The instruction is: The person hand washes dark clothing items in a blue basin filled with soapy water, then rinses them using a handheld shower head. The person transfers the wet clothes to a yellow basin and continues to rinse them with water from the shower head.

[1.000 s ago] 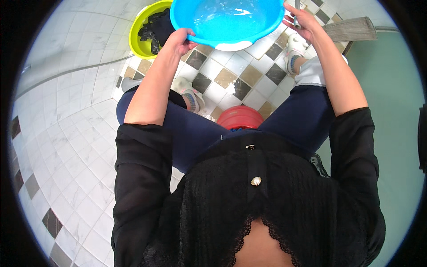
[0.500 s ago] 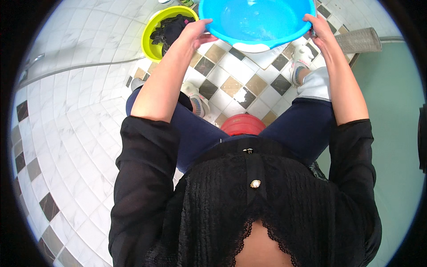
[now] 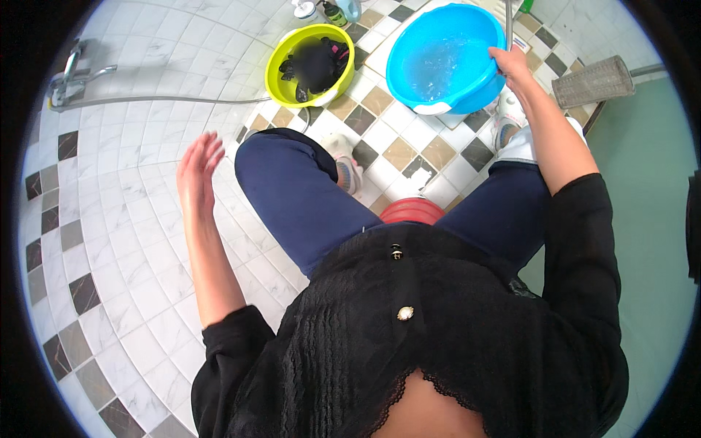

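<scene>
A round blue basin [image 3: 398, 66] holds bubbly water in front of me, slightly to the right. My right hand [image 3: 511, 64] grips its right rim, with the thumb over the edge. Out to the left, my left hand [image 3: 197, 171] is in the air with fingers stretched and nothing in it. The tap [image 3: 73, 84] on the left wall is beyond that hand. A yellow-green basin [image 3: 274, 80] stands left of the blue one, with dark, wet-looking clothes [image 3: 314, 69] inside.
A grey hose [image 3: 168, 99] runs from the tap toward the yellow-green basin. Behind that basin stand a white pump bottle [image 3: 305, 11], a dark bottle [image 3: 334, 13] and a light blue bottle [image 3: 352, 9]. Between my legs is a red stool [image 3: 412, 212]. A grey textured roll [image 3: 595, 82] juts in at right.
My left hand has let go of the blue basin's rim and swung out to the left. My right hand still holds the rim. The view has shifted, bringing the tap into sight.
</scene>
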Demonstrator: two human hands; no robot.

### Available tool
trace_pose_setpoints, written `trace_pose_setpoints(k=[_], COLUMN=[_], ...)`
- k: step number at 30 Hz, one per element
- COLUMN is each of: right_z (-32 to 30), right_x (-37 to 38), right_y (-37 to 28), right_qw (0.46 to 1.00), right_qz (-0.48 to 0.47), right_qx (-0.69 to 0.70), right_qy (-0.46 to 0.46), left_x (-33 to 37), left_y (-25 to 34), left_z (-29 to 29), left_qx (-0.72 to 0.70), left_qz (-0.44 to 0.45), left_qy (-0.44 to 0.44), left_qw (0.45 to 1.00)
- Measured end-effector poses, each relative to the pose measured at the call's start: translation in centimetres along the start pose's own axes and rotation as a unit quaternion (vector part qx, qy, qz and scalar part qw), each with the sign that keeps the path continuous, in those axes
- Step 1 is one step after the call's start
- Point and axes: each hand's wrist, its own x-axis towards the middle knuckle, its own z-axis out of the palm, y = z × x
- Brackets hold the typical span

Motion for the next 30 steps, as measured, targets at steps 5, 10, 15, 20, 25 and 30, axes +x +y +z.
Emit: trace_pose_setpoints(k=[5,10,15,20,25,30], right_z=[1.4,2.5,4.6,7.5,8.6,6.8], right_x=[-0.4,-1.3,-2.1,-5.1,-5.7,-2.9], right_y=[0.3,0.6,1.0,0.6,0.8,0.9], right_qw=[0.994,0.960,0.929,0.903,0.927,0.962], right_qz=[-0.003,-0.048,-0.105,-0.176,-0.110,-0.029], right_qx=[-0.106,-0.276,-0.353,-0.386,-0.358,-0.268], right_qy=[-0.011,-0.019,-0.039,-0.072,-0.034,0.028], left_x=[-5.3,-7.0,-6.8,-7.4,-7.6,-7.4], left_y=[-3.6,-4.9,-5.2,-5.4,-5.5,-5.8], left_z=[-5.6,-5.8,-6.1,-6.4,-6.4,-6.3], left_qx=[-0.021,-0.032,-0.032,-0.026,-0.027,-0.026], left_qz=[-0.070,-0.107,-0.092,-0.110,-0.113,-0.117], left_qy=[0.082,0.091,0.089,0.110,0.108,0.105], left_qw=[0.994,0.990,0.991,0.987,0.987,0.987])
